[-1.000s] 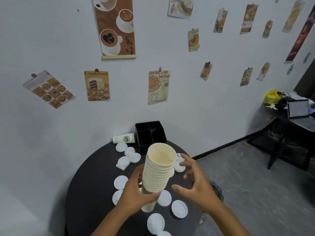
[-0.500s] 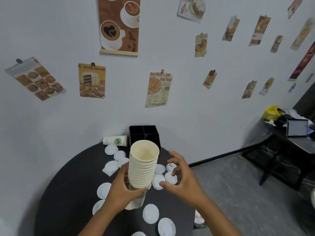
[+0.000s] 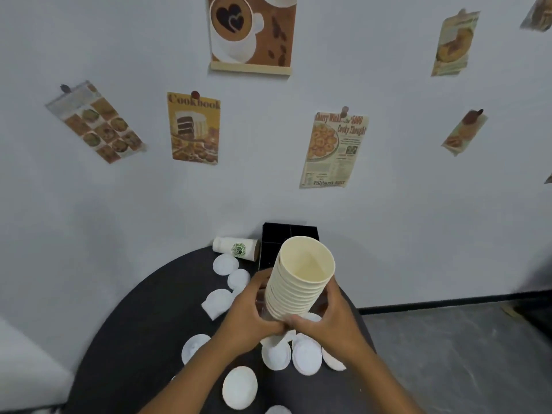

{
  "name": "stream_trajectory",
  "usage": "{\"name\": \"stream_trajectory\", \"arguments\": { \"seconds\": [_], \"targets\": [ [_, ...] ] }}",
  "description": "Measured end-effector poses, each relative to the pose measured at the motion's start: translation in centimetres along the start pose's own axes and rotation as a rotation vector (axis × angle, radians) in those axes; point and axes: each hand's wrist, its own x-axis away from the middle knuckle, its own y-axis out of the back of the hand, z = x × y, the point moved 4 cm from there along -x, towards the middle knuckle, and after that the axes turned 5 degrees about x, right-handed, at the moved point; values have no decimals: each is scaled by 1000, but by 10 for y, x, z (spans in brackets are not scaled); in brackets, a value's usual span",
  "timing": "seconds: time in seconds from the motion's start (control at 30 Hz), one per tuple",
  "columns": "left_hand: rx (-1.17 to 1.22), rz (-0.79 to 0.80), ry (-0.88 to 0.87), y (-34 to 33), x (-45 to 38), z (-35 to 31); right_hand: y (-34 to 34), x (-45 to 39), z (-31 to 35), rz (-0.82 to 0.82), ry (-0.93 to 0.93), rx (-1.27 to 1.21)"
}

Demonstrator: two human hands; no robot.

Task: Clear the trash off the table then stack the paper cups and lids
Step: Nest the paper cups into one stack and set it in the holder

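A tall stack of cream paper cups stands tilted over the round black table. My left hand grips its lower part from the left and my right hand grips it from the right, thumbs meeting in front. Several white lids lie scattered flat on the table around and below my hands. One more paper cup with a green logo lies on its side at the back of the table, by the wall.
A black compartment box stands at the table's back edge, partly hidden behind the stack. A crumpled white napkin lies left of my hands. The wall with posters is right behind the table; grey floor is to the right.
My right hand, open beside the stack before, has closed onto it. The view has swung left and closer to the table.
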Motion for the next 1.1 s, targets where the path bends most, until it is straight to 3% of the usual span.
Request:
{"name": "stream_trajectory", "arguments": {
  "seconds": [0.33,0.67,1.1],
  "targets": [
    [-19,-116,49,-13,-85,15,14,-95,-41,88,57,-114],
    [-7,-25,27,-2,-132,27,21,-129,-69,-11,46,-133],
    [-432,-66,18,90,-217,89,-9,-149,-120,-56,-43,-222]
  ]
}}
